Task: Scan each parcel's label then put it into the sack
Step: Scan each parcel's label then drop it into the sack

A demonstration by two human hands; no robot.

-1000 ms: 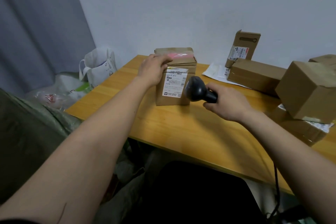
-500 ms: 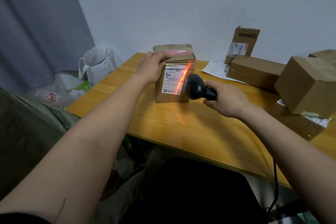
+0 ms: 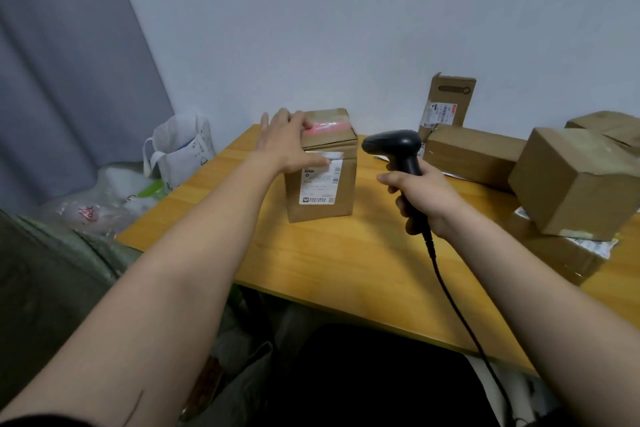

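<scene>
A brown cardboard parcel (image 3: 325, 180) stands upright on the wooden table (image 3: 346, 263), its white label (image 3: 320, 185) facing me. My left hand (image 3: 289, 142) rests on the parcel's top left corner, thumb over the label's upper edge, fingers spread. My right hand (image 3: 420, 201) grips the handle of a black corded scanner (image 3: 394, 149), held upright to the right of the parcel, head pointing left. A red glow lies across the parcel's top. A green-grey sack (image 3: 45, 281) lies at the lower left beside the table.
Several more cardboard parcels (image 3: 575, 180) crowd the table's right and back, one standing against the wall (image 3: 446, 104). A white bag (image 3: 180, 152) and plastic bags (image 3: 104, 198) sit on the floor left of the table. The scanner cable (image 3: 460, 308) trails toward me.
The scanner has risen and tipped upright, away from the label. The red beam has moved off the label onto the parcel's top. My left hand's fingers have spread wider over the parcel.
</scene>
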